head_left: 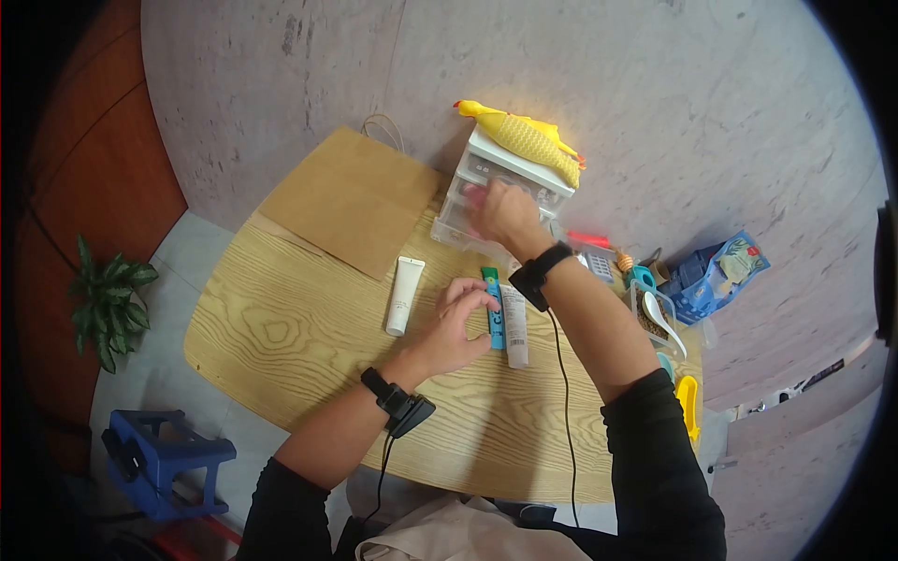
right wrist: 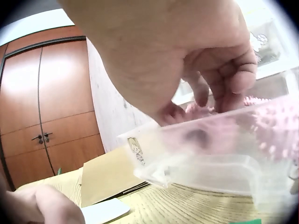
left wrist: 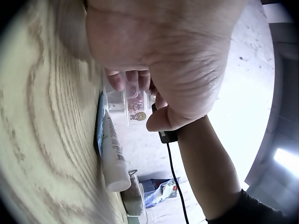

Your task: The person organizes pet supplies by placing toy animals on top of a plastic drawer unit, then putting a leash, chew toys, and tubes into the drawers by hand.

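My right hand (head_left: 510, 217) reaches into a pulled-out clear drawer (right wrist: 205, 172) of a small white-topped drawer unit (head_left: 524, 166). Its curled fingers and thumb grip a pink nubby thing (right wrist: 275, 135), partly hidden behind the frosted drawer wall. Lower on the wooden table, my left hand (head_left: 458, 327) is held with loosely bent fingers and nothing in them. Just right of it lie a blue-and-green tube (head_left: 494, 309) and a white tube with printed text (head_left: 514, 327). Another white tube (head_left: 404, 297) lies to its left.
A yellow rubber chicken (head_left: 524, 140) lies on the drawer unit. A brown paper bag (head_left: 351, 201) lies at the back left. Along the right edge are a calculator (head_left: 597, 266), a clear box with a white spoon (head_left: 659, 323), a blue bag (head_left: 716, 280) and a yellow item (head_left: 687, 407).
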Demonstrator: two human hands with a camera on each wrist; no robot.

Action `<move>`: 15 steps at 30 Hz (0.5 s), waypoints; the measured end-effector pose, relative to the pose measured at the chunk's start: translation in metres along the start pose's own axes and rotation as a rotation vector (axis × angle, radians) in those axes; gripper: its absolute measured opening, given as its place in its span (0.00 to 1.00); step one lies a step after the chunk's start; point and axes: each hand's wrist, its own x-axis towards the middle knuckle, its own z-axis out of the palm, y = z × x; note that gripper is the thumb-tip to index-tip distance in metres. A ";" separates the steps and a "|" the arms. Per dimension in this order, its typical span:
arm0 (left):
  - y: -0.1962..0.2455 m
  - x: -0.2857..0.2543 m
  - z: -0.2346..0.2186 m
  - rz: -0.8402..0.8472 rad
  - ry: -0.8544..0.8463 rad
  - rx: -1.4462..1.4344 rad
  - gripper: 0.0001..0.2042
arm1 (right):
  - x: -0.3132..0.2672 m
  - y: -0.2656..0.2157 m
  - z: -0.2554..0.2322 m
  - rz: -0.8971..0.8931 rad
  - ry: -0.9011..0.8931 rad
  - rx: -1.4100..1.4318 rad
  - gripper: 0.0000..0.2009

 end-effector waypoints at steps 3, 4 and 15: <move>-0.001 0.000 -0.001 0.002 0.005 -0.006 0.19 | 0.003 0.002 0.002 0.133 0.027 0.206 0.21; -0.001 0.000 -0.001 0.006 0.006 -0.026 0.19 | 0.005 0.004 0.009 0.110 0.053 0.183 0.20; 0.005 -0.001 -0.001 0.005 0.016 0.007 0.19 | -0.018 0.038 0.001 -0.160 0.219 0.374 0.17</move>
